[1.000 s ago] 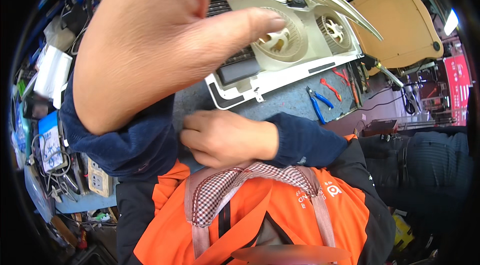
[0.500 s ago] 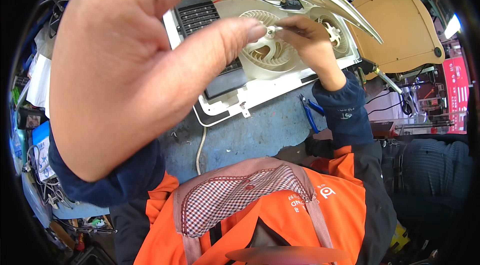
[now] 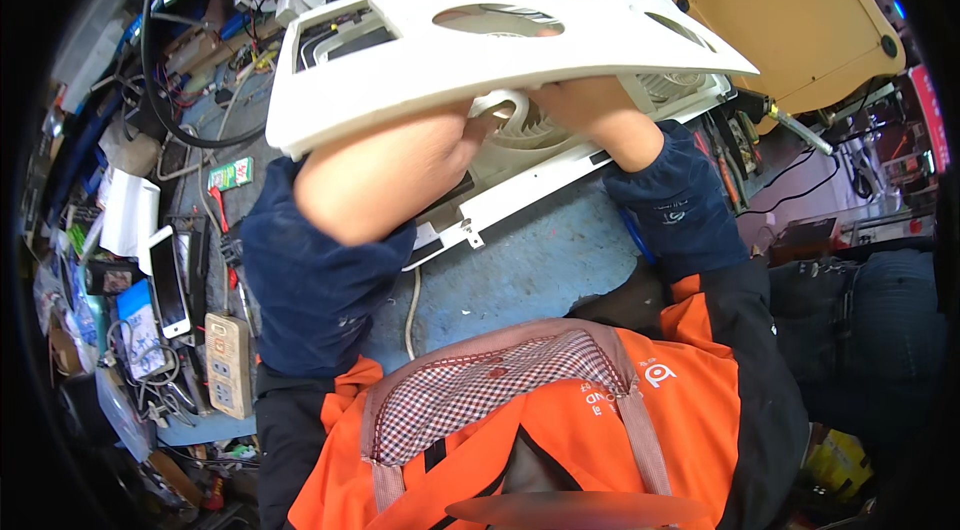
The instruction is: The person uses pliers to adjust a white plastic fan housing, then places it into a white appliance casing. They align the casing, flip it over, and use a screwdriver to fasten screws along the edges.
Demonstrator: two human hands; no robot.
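A white cover panel (image 3: 400, 80) with large round openings and a rectangular one is tilted up over a white housing (image 3: 530, 192) on the blue bench. Both of my hands reach in beneath it. My left hand (image 3: 400, 165) is near the left side of a white fan wheel (image 3: 525, 137), its thumb side showing and its fingertips hidden. My right hand (image 3: 590, 110) is at the same wheel from the right, its fingers mostly covered by the panel. What either hand grips cannot be made out. Another fan wheel (image 3: 672, 86) shows at the right under the panel.
Blue-handled pliers (image 3: 637, 235) lie partly behind my right sleeve. On the left are a power strip (image 3: 228, 365), a phone (image 3: 170, 280), cables and loose parts. A tan board (image 3: 790, 20) stands at the far right. A cable (image 3: 412, 315) runs toward me from the housing.
My left hand has gone from high in front of the view down under the cover panel. The panel now hangs lower, hiding more of the housing. The right hand stays near the fan wheel.
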